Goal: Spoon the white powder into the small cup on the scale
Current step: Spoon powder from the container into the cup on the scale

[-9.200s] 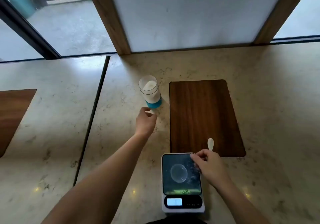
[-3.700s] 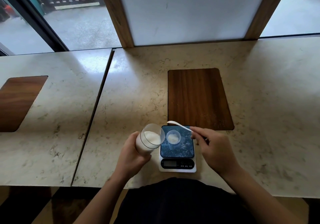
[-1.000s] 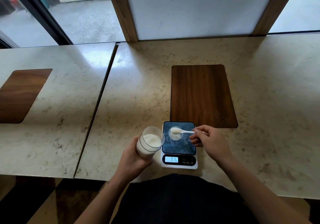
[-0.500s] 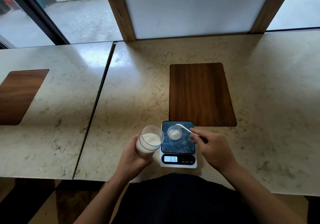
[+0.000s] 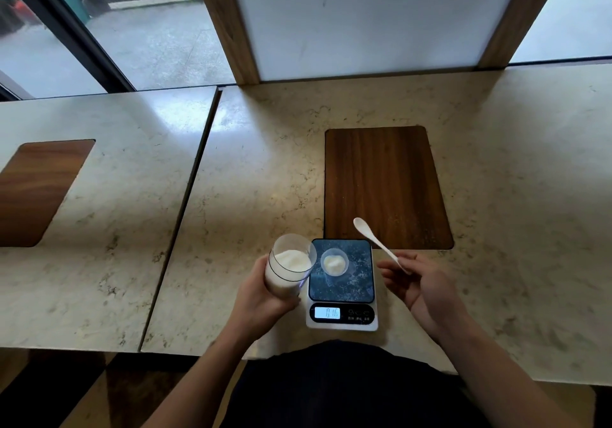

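A: Marble counter [image 5: 265, 179] by window; scale [image 5: 341, 323] near front edge; small cup [image 5: 334, 262] on its platform, powder inside.

B: Hands?

A: My left hand [image 5: 261, 298] wraps tilted jar [image 5: 288, 270] at cup's nine o'clock; right hand [image 5: 420, 290] pinches spoon [image 5: 376, 241], bowl toward one o'clock.

B: Risks?

A: Jar rim nearly touching cup; a nudge could tip it; open room at twelve.

Left hand [image 5: 261, 298] in a curled grip, right hand [image 5: 422, 287] pinched, both forearms extended forward.

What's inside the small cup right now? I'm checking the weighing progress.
The small cup on the scale holds a mound of white powder. The powder hides the cup's bottom.
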